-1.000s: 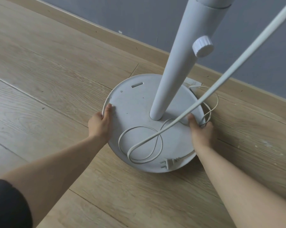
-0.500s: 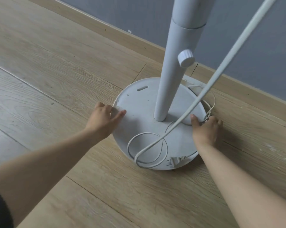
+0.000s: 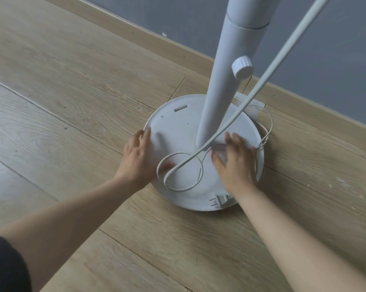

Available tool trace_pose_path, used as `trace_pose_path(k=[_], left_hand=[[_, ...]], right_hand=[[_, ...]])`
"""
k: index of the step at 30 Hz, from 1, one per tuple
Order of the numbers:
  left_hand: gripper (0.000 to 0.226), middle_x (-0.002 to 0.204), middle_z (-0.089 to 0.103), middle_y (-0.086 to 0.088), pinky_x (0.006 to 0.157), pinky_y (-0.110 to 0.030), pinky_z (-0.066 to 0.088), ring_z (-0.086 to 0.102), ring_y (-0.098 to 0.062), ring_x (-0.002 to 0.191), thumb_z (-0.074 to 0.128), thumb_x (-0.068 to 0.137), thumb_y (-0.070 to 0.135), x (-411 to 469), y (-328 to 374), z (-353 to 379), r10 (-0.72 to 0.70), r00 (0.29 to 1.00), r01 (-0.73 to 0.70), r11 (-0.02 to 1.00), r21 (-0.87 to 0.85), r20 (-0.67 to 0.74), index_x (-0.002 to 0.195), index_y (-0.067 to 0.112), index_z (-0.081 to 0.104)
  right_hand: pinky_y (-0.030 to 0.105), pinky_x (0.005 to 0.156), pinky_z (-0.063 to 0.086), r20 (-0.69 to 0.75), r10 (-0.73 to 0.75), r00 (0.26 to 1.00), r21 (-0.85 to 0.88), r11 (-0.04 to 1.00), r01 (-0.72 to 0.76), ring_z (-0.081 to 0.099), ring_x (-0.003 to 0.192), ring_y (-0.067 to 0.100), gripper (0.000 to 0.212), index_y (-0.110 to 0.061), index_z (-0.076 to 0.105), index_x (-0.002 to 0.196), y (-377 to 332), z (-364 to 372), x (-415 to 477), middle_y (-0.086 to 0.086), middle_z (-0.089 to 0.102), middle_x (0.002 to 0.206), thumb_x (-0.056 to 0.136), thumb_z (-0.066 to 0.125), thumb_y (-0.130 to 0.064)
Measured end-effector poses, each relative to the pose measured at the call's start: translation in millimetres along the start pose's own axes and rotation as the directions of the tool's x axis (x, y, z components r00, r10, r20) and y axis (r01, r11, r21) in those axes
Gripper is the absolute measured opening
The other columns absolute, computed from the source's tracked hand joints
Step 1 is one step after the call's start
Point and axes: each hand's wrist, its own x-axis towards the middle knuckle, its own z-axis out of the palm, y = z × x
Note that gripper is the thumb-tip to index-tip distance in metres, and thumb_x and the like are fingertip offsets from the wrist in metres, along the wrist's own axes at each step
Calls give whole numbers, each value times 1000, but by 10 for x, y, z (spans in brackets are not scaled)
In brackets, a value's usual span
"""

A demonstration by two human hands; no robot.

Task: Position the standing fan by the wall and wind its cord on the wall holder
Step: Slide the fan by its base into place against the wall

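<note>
The round white plastic fan base (image 3: 178,125) stands flat on the light wood-plank floor (image 3: 72,98), close to the wooden skirting board (image 3: 173,45) that runs along the foot of the grey wall (image 3: 314,43). The white tubular fan pole (image 3: 220,91) rises from the middle of the base and carries a ribbed white adjusting knob (image 3: 242,67) on its right side. The white power cord (image 3: 283,51) descends from the upper right, crosses in front of the pole foot and lies in loose loops on top of the base. Further thin loops hang over the far right rim. The white two-pin plug (image 3: 220,200) lies at the near rim of the base, just beside the right wrist. The left hand (image 3: 139,159) rests on the left edge of the base with its fingers spread; its grip is open and holds nothing. The right hand (image 3: 237,163) lies palm-down on the base just right of the pole foot, over part of the cord, fingers extended; its grip is likewise open. A black sleeve (image 3: 5,264) shows at the lower left corner. A flat white piece (image 3: 257,108) lies on the floor behind the base; what it is cannot be determined.
</note>
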Motion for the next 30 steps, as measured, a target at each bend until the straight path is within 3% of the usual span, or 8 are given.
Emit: trace_pose_path(k=[2,5,14,23,27,30], left_hand=[[139,158,-3,-18,118,-47,14,3,-38,146,50,40,92,-50,-5,17,26,989,-42,994,104,147,152,24,2],[152,156,-27,-15,121,-44,-1,-23,-31,145,35,26,102,-30,-20,41,26,972,-67,984,167,235,151,27,-7],[150,157,-25,-12,121,-47,-4,-27,-31,143,24,30,105,32,-34,65,102,967,-164,951,263,233,151,22,-11],[140,158,-26,-7,120,-47,-5,-29,-32,142,46,42,92,39,93,71,53,959,-126,960,251,278,149,25,-14],[143,157,-28,-7,120,-49,-4,-30,-32,141,44,40,94,47,115,96,48,955,-125,960,249,294,149,24,-15],[146,155,-32,-7,119,-52,-6,-33,-34,140,45,38,96,32,101,92,98,926,-204,943,264,365,148,24,-18]], right_hand=[[46,118,-3,117,-50,992,-102,993,62,3,148,27,93,-21,18,151,30,32,-86,9,9,161,75,15,-73],[44,119,-5,62,-35,997,-142,989,44,-1,149,20,97,-23,15,152,92,63,-125,3,4,162,72,15,-78],[43,119,-5,56,-16,998,-114,993,22,0,149,18,98,-25,16,151,97,80,-124,1,5,162,71,15,-80],[46,119,-6,69,15,998,-121,993,-6,-4,149,16,98,-28,11,152,182,35,-128,-2,1,162,69,12,-81],[44,118,-8,84,9,996,-122,993,1,-6,148,15,97,-29,9,151,225,29,-118,-4,-1,162,70,12,-81],[45,119,-6,85,1,996,-124,992,9,-5,149,16,96,-29,10,151,313,6,-117,-4,0,162,70,13,-81]])
